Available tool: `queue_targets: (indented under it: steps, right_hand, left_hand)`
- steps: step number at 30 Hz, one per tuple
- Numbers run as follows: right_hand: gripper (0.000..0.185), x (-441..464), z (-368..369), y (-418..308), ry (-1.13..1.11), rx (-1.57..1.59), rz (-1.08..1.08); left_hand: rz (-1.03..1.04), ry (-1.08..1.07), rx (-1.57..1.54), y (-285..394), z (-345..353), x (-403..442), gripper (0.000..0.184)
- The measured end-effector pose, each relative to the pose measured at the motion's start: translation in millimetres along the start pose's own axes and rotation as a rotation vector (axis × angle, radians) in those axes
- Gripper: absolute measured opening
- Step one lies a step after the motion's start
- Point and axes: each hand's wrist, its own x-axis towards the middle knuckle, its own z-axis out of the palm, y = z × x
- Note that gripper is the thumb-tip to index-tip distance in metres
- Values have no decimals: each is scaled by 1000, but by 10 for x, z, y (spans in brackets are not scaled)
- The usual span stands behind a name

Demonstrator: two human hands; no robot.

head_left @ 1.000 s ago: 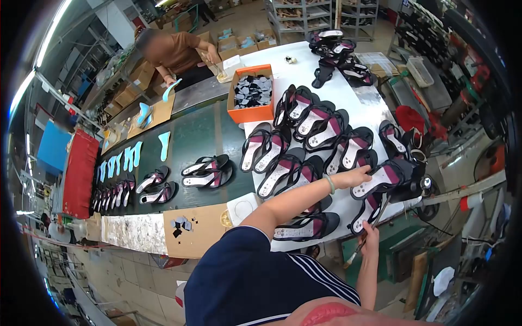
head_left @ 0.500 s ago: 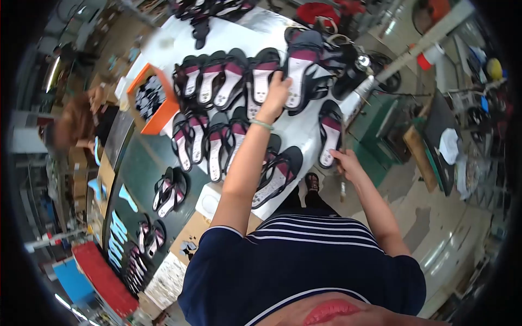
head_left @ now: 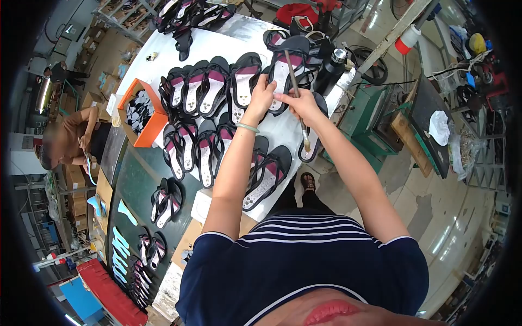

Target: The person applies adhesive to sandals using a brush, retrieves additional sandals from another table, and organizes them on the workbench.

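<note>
My left hand, with a pale green bangle at the wrist, is closed at the left edge of a black, white and maroon sandal on the white table. My right hand grips a long-handled brush, bristles pointing down toward me. Its thumb and fingertips reach the sandal's lower end, close to my left fingers. Another sandal lies partly hidden under my right forearm and the brush. To the left, several more sandals stand in rows; my left forearm covers some of them.
An orange box of dark and pale pieces sits on the table's left edge. A black bottle stands right of the sandals. More sandals lie on a dark green surface. A person works at the far left.
My right hand, with the brush, has moved up and left from the lower right sandal to the one by my left hand. The view has shifted slightly.
</note>
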Motion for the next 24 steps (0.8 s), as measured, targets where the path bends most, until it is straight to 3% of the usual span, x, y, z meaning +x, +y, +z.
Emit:
queue_targets:
  steps: [3,5,7,9,11,13,14,16,17,20,23,24]
  right_hand:
    - [36,157,-5,19,10,58,-28]
    - [29,55,-163,-155,40,88,-17]
    - [25,-209,-419,-422,-103,-9,-46]
    - [23,-527,-689,-544,-150,-99,-68]
    - [24,-891,-895,-611,-203,-162,-72]
    - [25,-1175,-1017,-525,-226,-166,-8]
    - [25,-1301,-1047,-466,-222,-157,26]
    - [26,-1506,-1127,-345,-230,-171,87]
    - [25,-1576,-1174,-259,-239,-189,115]
    - [25,-1711,-1221,-78,-267,-169,196]
    - [24,-1668,-1255,132,-307,-129,241]
    - [24,-1603,-1182,148,-326,-93,246]
  left_hand:
    - [27,45,28,99,-23,-57,43]
    - [-130,-116,-371,227,-93,-75,47]
    - [-108,-137,-281,174,-123,-77,53]
    - [124,-230,474,128,-58,-128,47]
    - [667,-13,904,9,201,-287,47]
    - [744,126,1285,-57,458,-401,36]
    - [736,127,1284,-102,506,-389,36]
    - [718,-8,1727,-174,557,-276,27]
    - [716,-4,1724,-189,542,-196,27]
    - [468,165,1169,-115,389,-30,12]
    - [116,227,651,250,23,-19,28]
    - [93,218,686,388,-107,-115,30]
